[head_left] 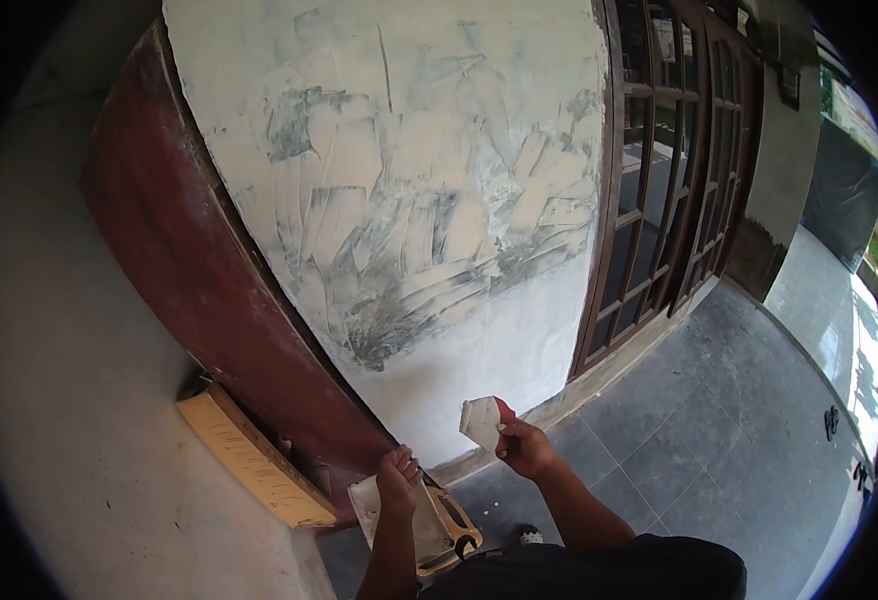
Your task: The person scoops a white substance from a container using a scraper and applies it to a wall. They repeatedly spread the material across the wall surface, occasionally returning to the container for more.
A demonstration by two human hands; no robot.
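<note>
My right hand is closed on a putty knife, whose wide blade is coated with pale paste and has a red part by my fingers. My left hand is closed at the edge of a flat, pale, paste-smeared board, partly hidden by the hand and forearm. Both hands are low in front of a wall panel. Uneven cream and grey paste strokes cover its upper part; its lower part is smoother and white.
A dark red panel leans left of the wall. Below it lies a yellow-orange box. A yellow-framed object is beside the board. Brown-framed glass doors stand right, above grey floor tiles. Footwear lies far right.
</note>
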